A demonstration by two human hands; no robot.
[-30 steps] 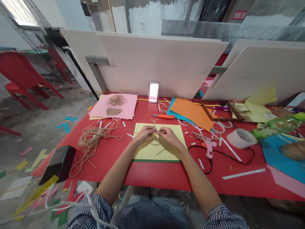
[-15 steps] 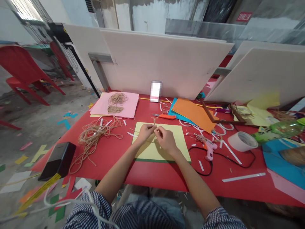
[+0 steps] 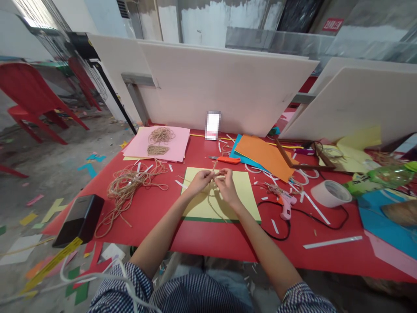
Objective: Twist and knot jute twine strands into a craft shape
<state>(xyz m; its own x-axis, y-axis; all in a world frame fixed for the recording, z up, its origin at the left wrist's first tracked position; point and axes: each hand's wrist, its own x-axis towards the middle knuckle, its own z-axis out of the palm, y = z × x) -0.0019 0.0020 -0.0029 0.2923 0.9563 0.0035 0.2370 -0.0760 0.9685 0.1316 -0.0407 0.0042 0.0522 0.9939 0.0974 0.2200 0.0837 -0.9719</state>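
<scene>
Both my hands meet above a pale yellow sheet [image 3: 243, 193] lying on the red table [image 3: 208, 239]. My left hand [image 3: 200, 181] and my right hand [image 3: 226, 185] each pinch a short piece of jute twine [image 3: 215, 202]. Its loose ends trail down across the yellow sheet, between my wrists. One short end sticks up behind my fingers. The fingertips of both hands almost touch.
A loose tangle of twine [image 3: 128, 187] lies left of the sheet. A pink sheet [image 3: 177, 143] carries two twine coils. An orange box cutter [image 3: 226, 159], orange paper [image 3: 263, 154], a pink glue gun [image 3: 286, 204] with black cord, a tape roll [image 3: 330, 193] and a black box [image 3: 78, 219] surround the work spot.
My right hand has moved in toward the left hand and turned; the twine's loose end now hangs lower across the yellow sheet. The camera shifted slightly.
</scene>
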